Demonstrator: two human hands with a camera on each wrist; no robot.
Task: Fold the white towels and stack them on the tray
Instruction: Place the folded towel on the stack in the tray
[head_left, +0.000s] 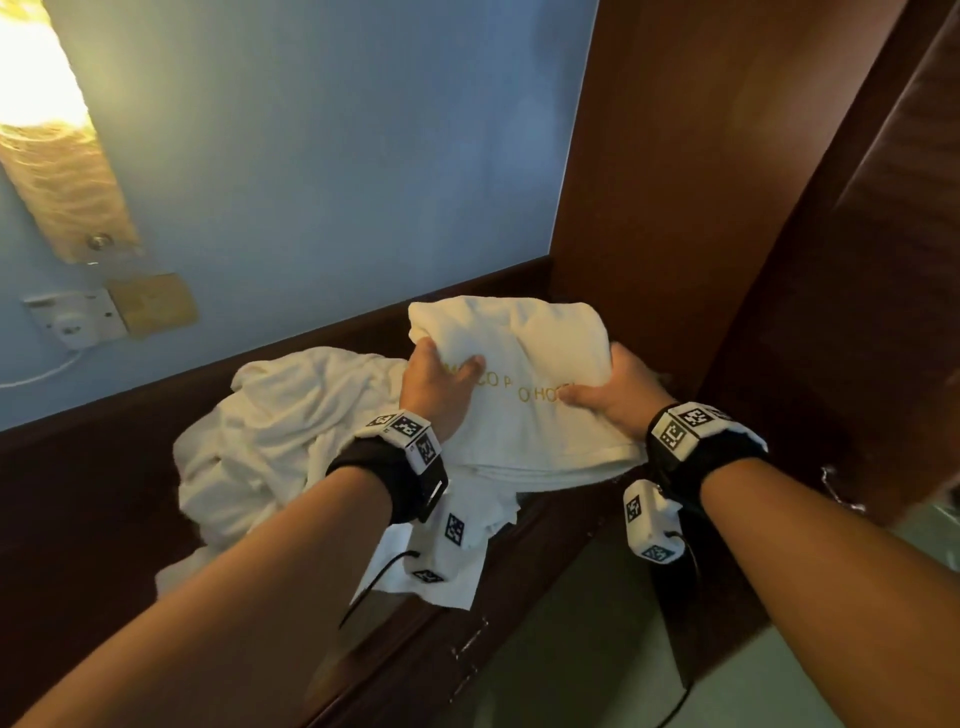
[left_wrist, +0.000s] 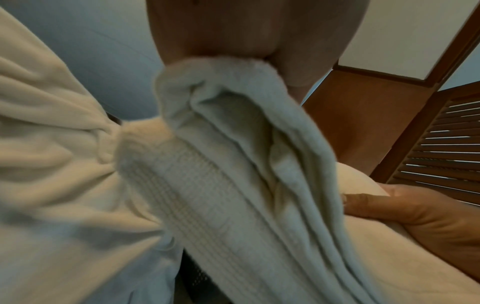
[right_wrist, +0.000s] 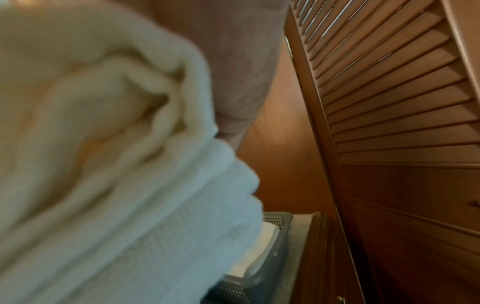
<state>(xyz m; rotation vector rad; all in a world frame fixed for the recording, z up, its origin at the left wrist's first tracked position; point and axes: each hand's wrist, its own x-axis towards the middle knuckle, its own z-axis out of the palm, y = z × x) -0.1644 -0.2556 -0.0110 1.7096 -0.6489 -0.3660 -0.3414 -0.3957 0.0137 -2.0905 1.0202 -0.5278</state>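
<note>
A folded white towel (head_left: 524, 374) with gold lettering is held at its two sides, just above the right end of the counter. My left hand (head_left: 441, 384) grips its left edge with the thumb on top, and my right hand (head_left: 608, 395) grips the right edge. The left wrist view shows the towel's layered edge (left_wrist: 233, 164) up close, with the right hand (left_wrist: 428, 216) beyond it. Under the towel (right_wrist: 103, 144) in the right wrist view sits a grey perforated tray (right_wrist: 270, 263) holding a folded white towel (right_wrist: 262, 244). The head view hides the tray.
A heap of crumpled white towels (head_left: 291, 431) lies on the dark wooden counter (head_left: 104, 493) to the left. A wooden cabinet panel (head_left: 675, 182) and a louvred door (right_wrist: 389, 92) stand close on the right. A wall socket (head_left: 72, 317) and a lit lamp (head_left: 57, 130) are at the left.
</note>
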